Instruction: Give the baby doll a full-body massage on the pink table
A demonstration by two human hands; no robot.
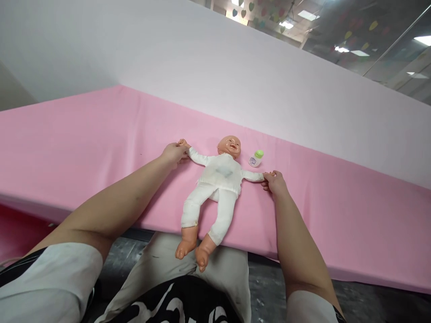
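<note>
A baby doll [220, 172] in a white cloth suit lies on its back on the pink padded surface [101, 134], arms stretched out sideways and bare feet over the front edge. My left hand [175, 153] is closed around the doll's hand on the left side. On the right, my right hand [274, 181] pinches the doll's other arm at the wrist. Beside the doll's head, touched by neither hand, is a small clear bottle [256, 159] with a green cap.
Behind the pink surface stands a white wall [202, 67], with a glass window [336, 40] above it at the upper right. My legs [161, 260] are just below the front edge.
</note>
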